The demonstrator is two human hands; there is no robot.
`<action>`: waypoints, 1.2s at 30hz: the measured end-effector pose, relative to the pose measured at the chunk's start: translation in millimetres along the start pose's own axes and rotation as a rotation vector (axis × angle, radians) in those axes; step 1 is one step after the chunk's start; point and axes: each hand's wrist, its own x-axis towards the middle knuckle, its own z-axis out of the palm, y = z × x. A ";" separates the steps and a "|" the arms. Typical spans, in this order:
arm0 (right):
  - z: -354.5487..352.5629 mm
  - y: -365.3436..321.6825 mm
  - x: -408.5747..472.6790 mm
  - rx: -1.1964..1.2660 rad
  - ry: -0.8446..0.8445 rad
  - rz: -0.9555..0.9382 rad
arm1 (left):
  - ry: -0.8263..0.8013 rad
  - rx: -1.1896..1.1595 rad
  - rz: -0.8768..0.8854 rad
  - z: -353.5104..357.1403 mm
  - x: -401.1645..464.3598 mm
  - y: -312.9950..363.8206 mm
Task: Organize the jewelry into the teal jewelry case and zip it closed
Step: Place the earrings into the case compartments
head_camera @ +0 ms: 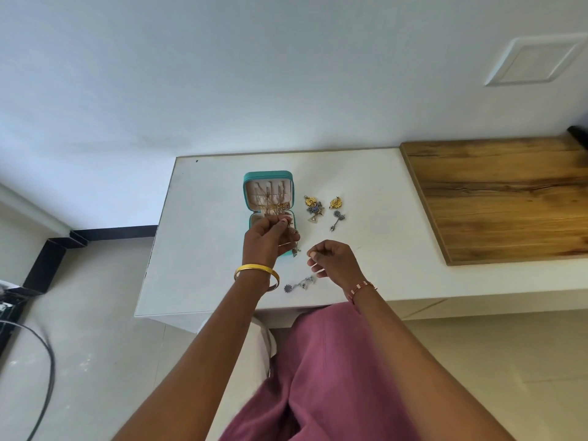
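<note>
The teal jewelry case (268,176) lies open on the white table (203,249), its lid up with gold chains hanging inside. My left hand (269,238) hovers over the case's lower half and pinches a small dangling earring at its fingertips; part of the case is hidden under it. My right hand (332,261) is to the right, above the table, fingers curled; whether it pinches something tiny I cannot tell. Gold and blue earrings (314,207) and another gold and silver pair (336,211) lie right of the case. A silver earring (299,284) lies near the front edge.
A wooden board (502,198) covers the counter to the right. The table's left edge drops to the floor, where black cables (44,361) run. The wall stands right behind the table. My pink-clad lap (318,377) is below the front edge.
</note>
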 end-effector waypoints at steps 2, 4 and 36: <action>-0.4 5.3 2.5 -0.038 0.025 0.015 | 0.003 0.004 -0.017 -3.5 0.1 -2.1; 0.6 12.1 4.7 -0.113 0.048 0.018 | 0.005 0.025 -0.033 -7.5 -1.1 -4.9; 43.0 27.1 1.4 -1.091 -0.059 -0.451 | 0.172 0.206 -0.031 -50.6 -10.9 -49.3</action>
